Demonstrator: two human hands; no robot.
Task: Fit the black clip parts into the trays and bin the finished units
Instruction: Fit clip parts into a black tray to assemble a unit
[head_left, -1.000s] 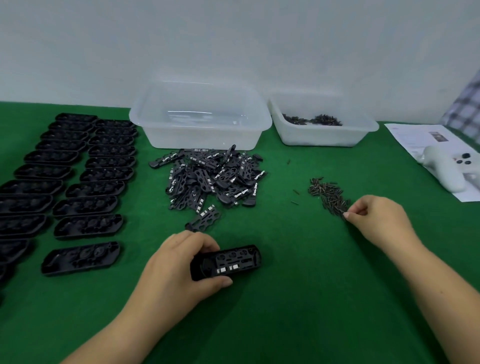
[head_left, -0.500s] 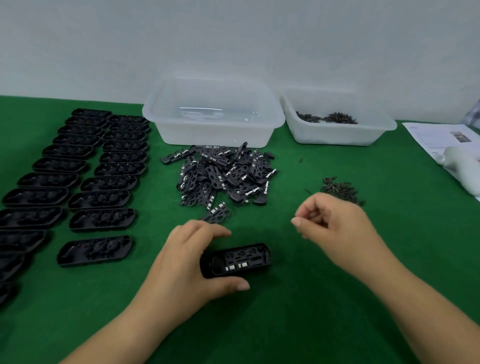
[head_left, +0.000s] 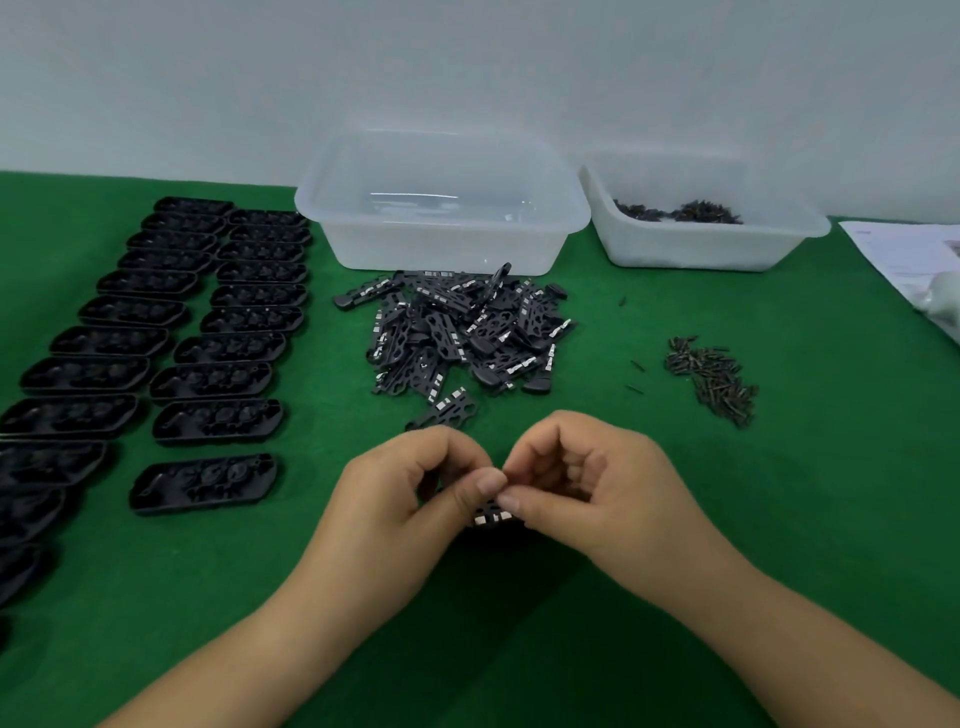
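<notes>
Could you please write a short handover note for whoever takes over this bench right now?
Left hand grips the tray in work, mostly hidden.
Right hand pinches at the tray's top; what it holds cannot be seen.
Clip parts pile lies mid-table, small pins to its right, more in the right tub.
Empty trays sit in rows on the left.
The clear bin seems to hold no finished units.
Left: finish this unit, bin it, then do the rows.

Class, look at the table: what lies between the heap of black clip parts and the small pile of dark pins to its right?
In the head view, mostly bare green mat separates the heap of black clip parts from the pile of dark pins; only a few stray pins lie there.
</notes>
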